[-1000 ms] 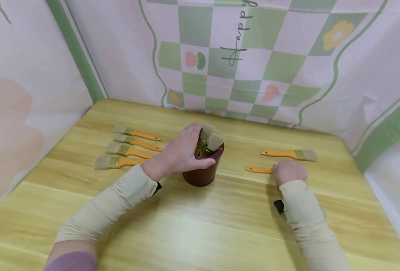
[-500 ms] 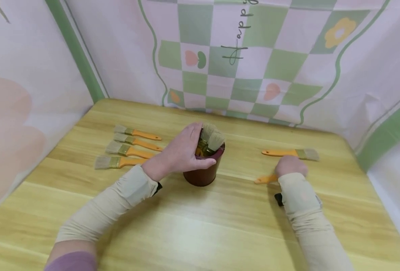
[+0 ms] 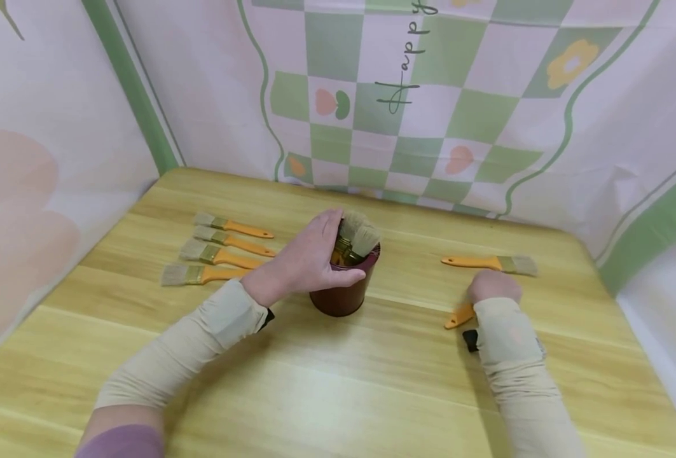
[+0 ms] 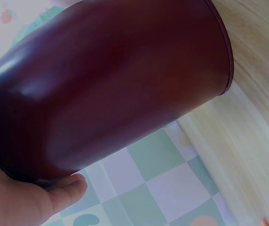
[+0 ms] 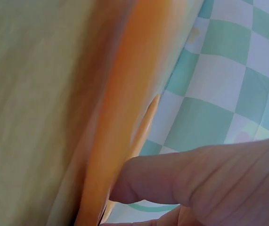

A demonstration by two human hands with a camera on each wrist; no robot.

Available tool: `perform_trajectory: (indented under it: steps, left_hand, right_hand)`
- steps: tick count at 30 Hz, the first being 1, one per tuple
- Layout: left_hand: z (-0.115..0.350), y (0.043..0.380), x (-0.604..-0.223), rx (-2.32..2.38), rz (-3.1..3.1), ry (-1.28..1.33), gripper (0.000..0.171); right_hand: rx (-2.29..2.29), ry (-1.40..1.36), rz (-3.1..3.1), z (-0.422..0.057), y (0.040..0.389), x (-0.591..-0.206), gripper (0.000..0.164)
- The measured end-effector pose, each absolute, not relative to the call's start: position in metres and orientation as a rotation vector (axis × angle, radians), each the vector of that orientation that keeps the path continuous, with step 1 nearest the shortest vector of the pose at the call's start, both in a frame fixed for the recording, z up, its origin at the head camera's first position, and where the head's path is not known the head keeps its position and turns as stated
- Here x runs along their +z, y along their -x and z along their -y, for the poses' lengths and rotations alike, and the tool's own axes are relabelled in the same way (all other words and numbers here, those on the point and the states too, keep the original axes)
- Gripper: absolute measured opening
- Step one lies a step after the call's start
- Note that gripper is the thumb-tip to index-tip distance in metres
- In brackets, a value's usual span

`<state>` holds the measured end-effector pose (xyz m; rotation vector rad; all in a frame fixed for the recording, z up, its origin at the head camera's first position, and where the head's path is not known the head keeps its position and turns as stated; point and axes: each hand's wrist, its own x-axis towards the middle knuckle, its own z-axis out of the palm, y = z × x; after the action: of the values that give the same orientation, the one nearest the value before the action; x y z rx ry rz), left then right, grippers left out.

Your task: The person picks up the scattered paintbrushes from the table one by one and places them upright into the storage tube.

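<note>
My left hand [image 3: 309, 256] grips the rim of a dark red bucket [image 3: 340, 296] standing upright on the table. Bristle ends of paintbrushes [image 3: 362, 236] poke out of its top. In the left wrist view the smooth bucket wall [image 4: 110, 80] fills much of the frame, fingers at its rim. Over on the right, my right hand [image 3: 495, 287] pinches a paintbrush by its orange handle [image 3: 459, 316]; its bristles are hidden behind the hand. The right wrist view shows the thumb against that handle [image 5: 120, 103]. Just beyond the hand lies another paintbrush [image 3: 475, 262].
Several paintbrushes [image 3: 214, 256] lie in a row left of the bucket, bristles pointing left, partly under the left forearm. A wood-grain table [image 3: 315, 381] carries everything. Printed cloth [image 3: 418, 114] hangs along the back and both sides.
My right hand has taken the nearer right-hand paintbrush and turned it, so its handle end has swung toward the front and right. The left hand stays on the bucket.
</note>
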<state>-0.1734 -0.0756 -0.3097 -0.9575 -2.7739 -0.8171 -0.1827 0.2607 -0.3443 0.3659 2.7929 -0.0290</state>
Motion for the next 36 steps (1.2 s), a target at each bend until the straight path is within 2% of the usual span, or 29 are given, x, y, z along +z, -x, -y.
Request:
perform_trajectory:
  steps: [4, 11, 26, 32, 36]
  left_hand:
    - [0.076, 0.173, -0.310, -0.819, 2.779, 0.953, 0.102]
    - [0.076, 0.172, -0.310, -0.802, 2.785, 0.957, 0.101]
    - [0.076, 0.173, -0.309, -0.798, 2.777, 0.967, 0.100]
    - [0.075, 0.174, -0.310, -0.807, 2.747, 0.976, 0.098]
    - [0.075, 0.175, -0.310, -0.817, 2.737, 0.979, 0.097]
  right_hand:
    - [-0.063, -0.350, -2.807, -0.263, 0.181, -0.346, 0.026]
    - [-0.067, -0.431, -2.844, -0.269, 0.178, -0.347, 0.033]
    - [-0.100, -0.492, -3.077, -0.266, 0.174, -0.343, 0.023]
    - [-0.077, -0.498, -3.214, -0.258, 0.168, -0.339, 0.031]
    - [-0.079, -0.487, -3.341, -0.251, 0.163, -0.331, 0.030]
